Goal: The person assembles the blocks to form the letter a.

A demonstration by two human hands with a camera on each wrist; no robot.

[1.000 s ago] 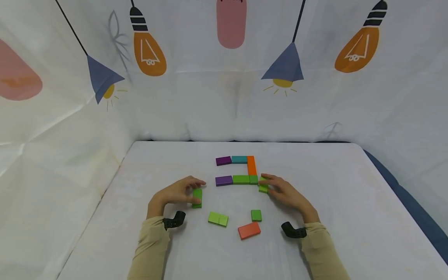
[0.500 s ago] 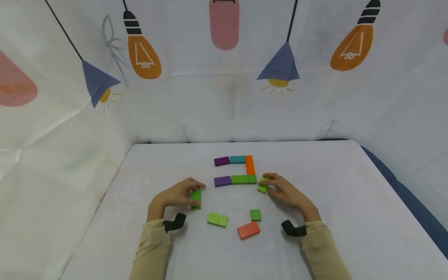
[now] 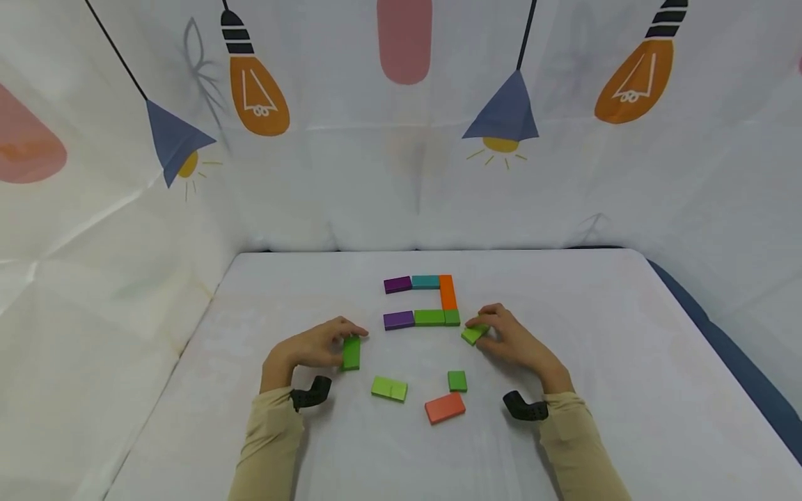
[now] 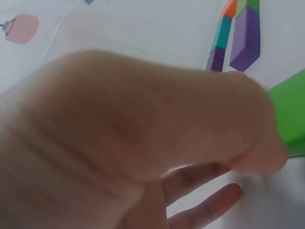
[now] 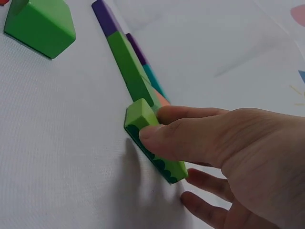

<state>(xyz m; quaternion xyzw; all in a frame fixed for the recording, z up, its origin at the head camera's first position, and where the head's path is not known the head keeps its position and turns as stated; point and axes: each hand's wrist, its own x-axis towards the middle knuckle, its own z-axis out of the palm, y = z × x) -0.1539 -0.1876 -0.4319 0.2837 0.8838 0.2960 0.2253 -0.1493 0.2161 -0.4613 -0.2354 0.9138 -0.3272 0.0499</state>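
My left hand (image 3: 307, 349) is at a green rectangular block (image 3: 351, 353) lying lengthwise on the table, fingers bent at its far end and thumb along its left side. In the left wrist view the thumb hides part of that green block (image 4: 291, 107). My right hand (image 3: 516, 346) pinches a light green block (image 3: 474, 335), set slantwise, between thumb and fingers. The right wrist view shows dark green scallops on this light green block's side (image 5: 159, 164). Its near corner is close to the small green block (image 3: 452, 318) ending the lower row.
Purple (image 3: 398, 321) and green (image 3: 429, 318) blocks form the lower row. An orange block (image 3: 448, 292) joins it to a teal block (image 3: 425, 282) and a dark purple block (image 3: 397, 284). Nearer lie a light green block (image 3: 389, 389), a green square block (image 3: 457, 381) and a red-orange block (image 3: 445, 408).
The light green block in my right hand has turned from nearly lengthwise to slantwise. My left thumb has shifted from over the green block to its left side. The other blocks lie as before.
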